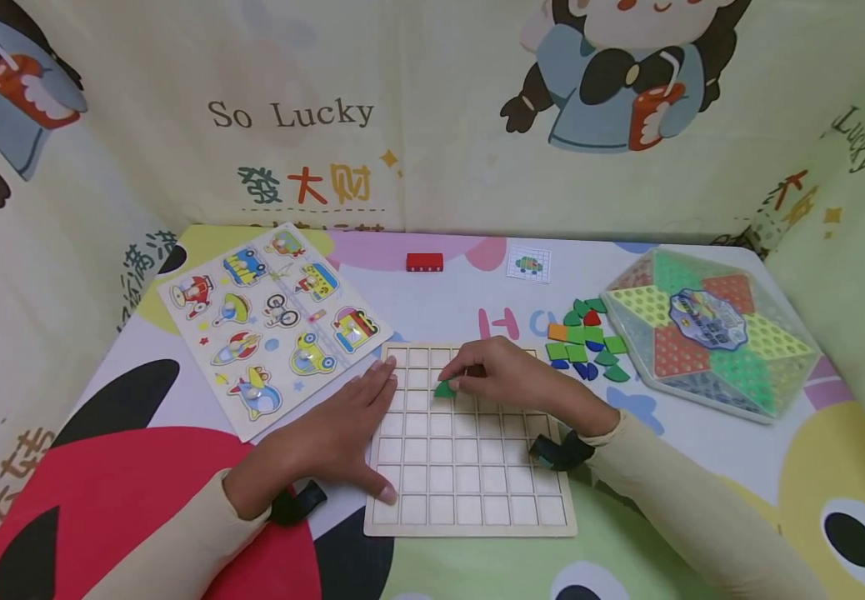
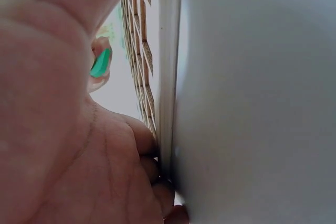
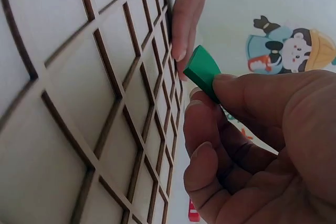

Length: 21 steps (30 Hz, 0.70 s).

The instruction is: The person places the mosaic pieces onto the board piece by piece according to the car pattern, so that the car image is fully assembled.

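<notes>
A wooden grid board [image 1: 470, 531] with square cells lies on the table in front of me. My right hand [image 1: 507, 375] pinches a green quarter-circle piece [image 1: 443, 389] between thumb and fingertips, close over the upper left cells. In the right wrist view the green piece [image 3: 203, 72] is tilted, its flat side and thick edge showing. My left hand [image 1: 346, 429] rests along the board's left edge, fingers stretched towards the far corner and thumb at the lower left. The left wrist view shows the left palm [image 2: 79, 156] against the side of the board [image 2: 169, 66].
Small green, orange, blue and red pieces [image 1: 577, 333] lie in a loose group right of the board. Beyond it are a red block [image 1: 424, 262] and a pattern card [image 1: 529, 264]. A vehicle picture board [image 1: 267, 317] lies left, a hexagonal box [image 1: 710, 333] right.
</notes>
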Available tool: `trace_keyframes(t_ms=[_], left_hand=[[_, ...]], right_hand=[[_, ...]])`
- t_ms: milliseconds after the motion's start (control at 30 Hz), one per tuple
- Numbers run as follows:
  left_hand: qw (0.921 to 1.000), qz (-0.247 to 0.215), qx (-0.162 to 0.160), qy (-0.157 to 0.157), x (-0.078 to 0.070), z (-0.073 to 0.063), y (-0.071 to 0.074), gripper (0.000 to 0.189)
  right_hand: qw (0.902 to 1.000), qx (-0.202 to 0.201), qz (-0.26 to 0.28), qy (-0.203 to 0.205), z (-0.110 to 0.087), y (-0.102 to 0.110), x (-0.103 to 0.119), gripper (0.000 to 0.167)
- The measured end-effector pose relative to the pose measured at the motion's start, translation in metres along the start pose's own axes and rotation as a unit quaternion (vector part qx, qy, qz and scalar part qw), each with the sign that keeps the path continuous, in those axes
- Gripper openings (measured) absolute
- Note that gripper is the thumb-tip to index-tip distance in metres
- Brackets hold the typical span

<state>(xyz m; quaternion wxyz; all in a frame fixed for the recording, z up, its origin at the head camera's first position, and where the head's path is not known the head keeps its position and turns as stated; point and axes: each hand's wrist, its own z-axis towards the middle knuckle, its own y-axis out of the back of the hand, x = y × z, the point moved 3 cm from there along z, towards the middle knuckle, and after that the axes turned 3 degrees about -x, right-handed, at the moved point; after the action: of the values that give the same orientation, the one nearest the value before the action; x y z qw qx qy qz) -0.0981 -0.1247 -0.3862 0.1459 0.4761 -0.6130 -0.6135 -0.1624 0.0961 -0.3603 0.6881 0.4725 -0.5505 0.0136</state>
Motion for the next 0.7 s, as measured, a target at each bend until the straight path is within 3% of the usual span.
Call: trace_keyframes(t_ms=[467,700], left_hand=[[1.0000,-0.008,-0.003,-0.005,0.002,-0.001,0.000,0.130],[1.0000,0.005,0.000,-0.001,0.002,-0.001,-0.001,0.131]], right_hand=[[0.9936,0.001,-0.112,0.016,0.002,-0.018,-0.002,0.013],[0.9929,-0.010,-0.115,0.029,0.001,-0.021,-0.002,0.015]])
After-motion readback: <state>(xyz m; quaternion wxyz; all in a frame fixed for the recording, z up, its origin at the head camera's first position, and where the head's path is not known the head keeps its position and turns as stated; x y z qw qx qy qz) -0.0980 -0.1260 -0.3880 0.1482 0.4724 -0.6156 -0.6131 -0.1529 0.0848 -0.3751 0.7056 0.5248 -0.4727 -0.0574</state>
